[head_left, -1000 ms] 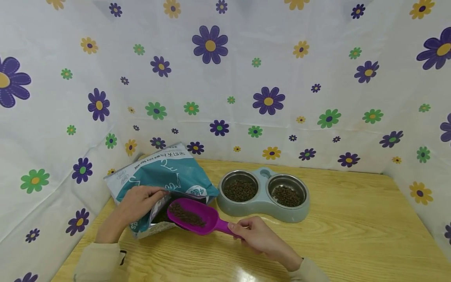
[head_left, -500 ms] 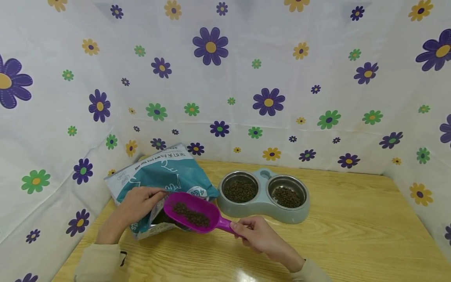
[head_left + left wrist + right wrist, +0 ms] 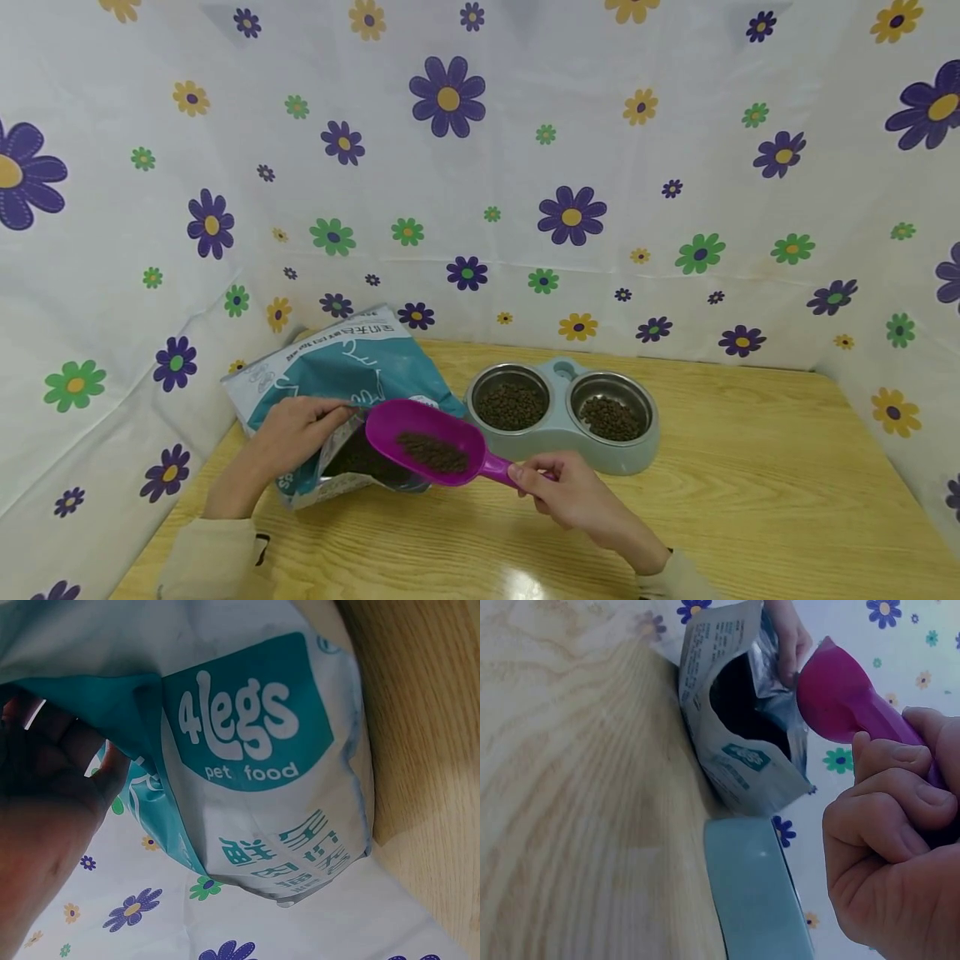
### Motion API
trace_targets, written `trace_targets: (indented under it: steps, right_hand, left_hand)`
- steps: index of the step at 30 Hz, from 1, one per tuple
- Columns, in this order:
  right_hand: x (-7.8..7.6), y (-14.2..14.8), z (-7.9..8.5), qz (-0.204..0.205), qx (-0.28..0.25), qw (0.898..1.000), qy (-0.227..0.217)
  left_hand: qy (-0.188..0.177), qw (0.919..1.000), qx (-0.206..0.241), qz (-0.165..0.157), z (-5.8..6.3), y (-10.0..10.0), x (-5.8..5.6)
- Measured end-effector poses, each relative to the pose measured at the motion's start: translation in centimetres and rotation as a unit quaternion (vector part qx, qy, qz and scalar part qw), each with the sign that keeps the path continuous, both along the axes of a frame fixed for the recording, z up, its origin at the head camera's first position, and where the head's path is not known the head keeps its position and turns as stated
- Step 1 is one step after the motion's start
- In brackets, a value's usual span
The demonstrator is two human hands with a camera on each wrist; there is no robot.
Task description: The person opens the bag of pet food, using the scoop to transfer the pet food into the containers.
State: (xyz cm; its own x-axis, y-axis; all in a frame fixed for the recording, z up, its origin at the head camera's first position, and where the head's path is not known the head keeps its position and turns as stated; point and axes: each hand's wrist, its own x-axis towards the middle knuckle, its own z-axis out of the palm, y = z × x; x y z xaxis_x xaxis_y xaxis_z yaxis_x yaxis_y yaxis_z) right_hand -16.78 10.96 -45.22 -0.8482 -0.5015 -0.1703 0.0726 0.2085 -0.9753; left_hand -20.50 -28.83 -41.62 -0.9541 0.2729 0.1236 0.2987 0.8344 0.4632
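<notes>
In the head view my right hand (image 3: 573, 496) grips the handle of a magenta scoop (image 3: 386, 425), which carries a mound of brown kibble (image 3: 432, 452). The scoop is held up just in front of the open mouth of a teal and white pet food bag (image 3: 352, 367). My left hand (image 3: 292, 437) pinches the upper edge of that mouth. "4Legs pet food" reads on the bag (image 3: 247, 832) in the left wrist view. The right wrist view shows my curled fingers (image 3: 881, 817) round the handle and the scoop's underside (image 3: 829, 694).
Right of the bag stands a light blue double feeder (image 3: 555, 450). Its left steel bowl (image 3: 512, 369) and right steel bowl (image 3: 609, 379) both have kibble in them. A wooden table (image 3: 772, 500) carries everything, with flower-printed cloth (image 3: 510, 158) behind and at the sides.
The scoop of kibble has moved right and slightly up, away from the bag's mouth, with my right hand. My left hand stays at the bag's edge.
</notes>
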Motion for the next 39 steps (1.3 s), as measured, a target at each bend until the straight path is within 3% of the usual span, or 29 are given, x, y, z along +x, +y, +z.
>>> trace_targets:
  steps: [11,17,23,31,39]
  right_hand:
    - [-0.2,5.0,1.6,-0.051,0.061,0.996,0.032]
    - [-0.1,9.0,2.0,-0.105,0.111,0.988,0.035]
    - [0.3,12.4,2.4,-0.165,0.187,0.967,0.048]
    - [0.9,15.6,2.8,-0.202,0.250,0.944,0.078]
    - [1.3,17.9,3.7,-0.230,0.353,0.897,0.133]
  left_hand:
    - [0.002,1.0000,-0.008,0.004,0.0,0.0,0.0]
    - [-0.004,1.0000,-0.006,0.004,0.0,0.0,0.0]
    - [-0.003,1.0000,-0.005,0.000,0.0,0.0,0.0]
    - [-0.003,1.0000,-0.001,0.000,0.0,-0.1,0.0]
    - [0.003,0.9999,0.000,-0.010,0.0,-0.1,0.0]
